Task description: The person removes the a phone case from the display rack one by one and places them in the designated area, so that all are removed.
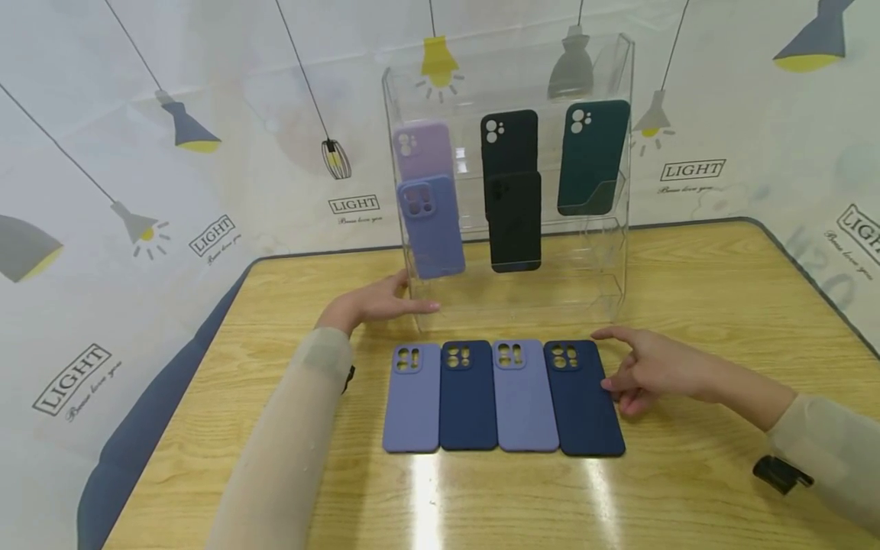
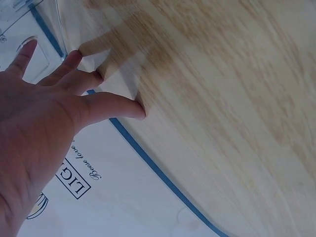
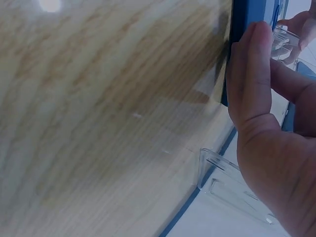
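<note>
Where the wooden table (image 1: 687, 290) meets the clear display stand (image 1: 605, 252), left hand (image 1: 374, 302) flat with fingers straight and relaxed, fingertips touching the stand's lower left corner, holding nothing. From the left wrist view, same hand (image 2: 44, 113) spread open, fingertips (image 2: 140, 109) on the tabletop beside the clear wall.

Right hand (image 1: 649, 367) resting on the table just beside the right edge of the outermost dark blue phone case (image 1: 583, 401), index finger extended toward the stand, other fingers loosely bent and touching the case's side, nothing gripped. From the right wrist view, thumb (image 3: 254, 74) lying along the dark edge of that case (image 3: 236, 29).

Laid flat in a row near the front of the stand, touching side by side, camera cutouts toward the stand: light purple case (image 1: 411, 401) at far left, navy case (image 1: 467, 397) next, second light purple case (image 1: 524, 397) third, then the dark blue one by the right hand.

Inside the stand, upright on its shelves: lilac case (image 1: 422, 145) above a periwinkle case (image 1: 431, 229) on the left, two black cases (image 1: 512, 191) overlapping in the middle, dark green case (image 1: 594, 156) on the right.

Behind the table, white backdrop (image 1: 137, 191) printed with lamps and the word LIGHT. Sheer pale sleeves on both forearms, dark strap (image 1: 780, 473) near the right wrist.
</note>
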`<state>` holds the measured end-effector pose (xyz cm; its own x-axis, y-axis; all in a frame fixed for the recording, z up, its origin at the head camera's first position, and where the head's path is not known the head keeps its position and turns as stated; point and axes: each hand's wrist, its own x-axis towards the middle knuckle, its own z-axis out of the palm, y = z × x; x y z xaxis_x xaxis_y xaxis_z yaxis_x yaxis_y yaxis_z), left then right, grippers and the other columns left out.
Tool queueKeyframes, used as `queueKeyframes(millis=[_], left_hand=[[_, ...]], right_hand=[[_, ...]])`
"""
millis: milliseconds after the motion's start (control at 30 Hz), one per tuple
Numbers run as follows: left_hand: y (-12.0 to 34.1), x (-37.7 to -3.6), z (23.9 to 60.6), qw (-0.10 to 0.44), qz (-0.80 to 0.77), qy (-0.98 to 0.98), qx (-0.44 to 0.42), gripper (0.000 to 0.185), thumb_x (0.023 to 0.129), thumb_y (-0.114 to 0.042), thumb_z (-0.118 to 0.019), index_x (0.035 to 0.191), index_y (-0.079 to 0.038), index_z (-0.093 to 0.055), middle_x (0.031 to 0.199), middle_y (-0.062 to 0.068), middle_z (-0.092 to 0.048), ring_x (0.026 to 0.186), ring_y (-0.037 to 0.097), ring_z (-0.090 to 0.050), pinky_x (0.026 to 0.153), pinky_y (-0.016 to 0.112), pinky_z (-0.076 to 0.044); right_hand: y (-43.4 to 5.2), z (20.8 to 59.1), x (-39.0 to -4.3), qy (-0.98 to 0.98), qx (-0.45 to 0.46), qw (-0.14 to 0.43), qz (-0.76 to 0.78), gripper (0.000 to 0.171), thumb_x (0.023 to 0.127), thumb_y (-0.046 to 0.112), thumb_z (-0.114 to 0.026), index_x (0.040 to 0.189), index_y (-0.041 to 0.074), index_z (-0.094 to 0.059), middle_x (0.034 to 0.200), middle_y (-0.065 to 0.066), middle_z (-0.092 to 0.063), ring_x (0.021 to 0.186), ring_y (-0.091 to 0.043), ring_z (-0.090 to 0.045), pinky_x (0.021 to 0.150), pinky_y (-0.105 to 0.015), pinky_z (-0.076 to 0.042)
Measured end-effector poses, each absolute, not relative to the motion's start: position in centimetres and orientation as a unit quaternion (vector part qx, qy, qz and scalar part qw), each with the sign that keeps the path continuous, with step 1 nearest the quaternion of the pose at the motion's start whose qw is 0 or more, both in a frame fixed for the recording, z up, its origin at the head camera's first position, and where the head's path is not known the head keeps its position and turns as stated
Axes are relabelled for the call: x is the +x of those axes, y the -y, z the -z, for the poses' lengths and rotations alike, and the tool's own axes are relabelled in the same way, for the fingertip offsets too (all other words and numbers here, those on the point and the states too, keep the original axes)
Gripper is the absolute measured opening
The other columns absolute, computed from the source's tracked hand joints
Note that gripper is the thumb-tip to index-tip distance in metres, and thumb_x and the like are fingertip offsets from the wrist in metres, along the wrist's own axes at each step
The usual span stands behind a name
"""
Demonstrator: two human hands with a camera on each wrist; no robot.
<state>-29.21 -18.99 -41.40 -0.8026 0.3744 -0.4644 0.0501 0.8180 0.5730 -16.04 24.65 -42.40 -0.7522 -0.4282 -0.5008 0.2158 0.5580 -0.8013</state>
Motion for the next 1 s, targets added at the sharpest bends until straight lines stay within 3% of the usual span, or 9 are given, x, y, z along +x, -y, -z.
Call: queueKeyframes(millis=[500, 733, 1000], left_hand=[[19.2, -29.1, 41.4, 0.288, -0.277, -0.909, 0.12, 0.13, 0.084, -0.086, -0.065, 0.173, -0.022, 0.003, 0.18, 0.013, -0.016, 0.168, 0.034, -0.013, 0.135, 0.059, -0.019], [19.2, -29.0, 41.4, 0.287, -0.273, -0.91, 0.121, 0.13, 0.084, -0.086, -0.065, 0.173, -0.021, 0.003, 0.18, 0.012, -0.016, 0.168, 0.034, -0.011, 0.135, 0.059, -0.019], [19.1, -29.0, 41.3, 0.295, -0.285, -0.905, 0.116, 0.129, 0.085, -0.084, -0.066, 0.173, -0.023, 0.005, 0.18, 0.012, -0.018, 0.168, 0.035, -0.015, 0.134, 0.06, -0.022]], right_hand=[[-23.9, 36.0, -19.4, -0.861, -0.125, 0.288, 0.401, 0.082, 0.101, 0.011, -0.07, 0.166, 0.001, -0.022, 0.1, -0.013, -0.076, 0.076, -0.025, -0.074, 0.071, -0.04, -0.068], [-22.5, 31.8, -21.0, -0.887, -0.151, 0.246, 0.361, 0.075, 0.103, 0.011, -0.069, 0.165, 0.007, -0.028, 0.102, -0.011, -0.077, 0.076, -0.025, -0.074, 0.072, -0.041, -0.068], [-20.8, 28.6, -23.1, -0.914, -0.162, 0.178, 0.328, 0.079, 0.103, 0.016, -0.072, 0.168, 0.02, -0.026, 0.112, -0.015, -0.078, 0.075, -0.025, -0.076, 0.071, -0.042, -0.067]])
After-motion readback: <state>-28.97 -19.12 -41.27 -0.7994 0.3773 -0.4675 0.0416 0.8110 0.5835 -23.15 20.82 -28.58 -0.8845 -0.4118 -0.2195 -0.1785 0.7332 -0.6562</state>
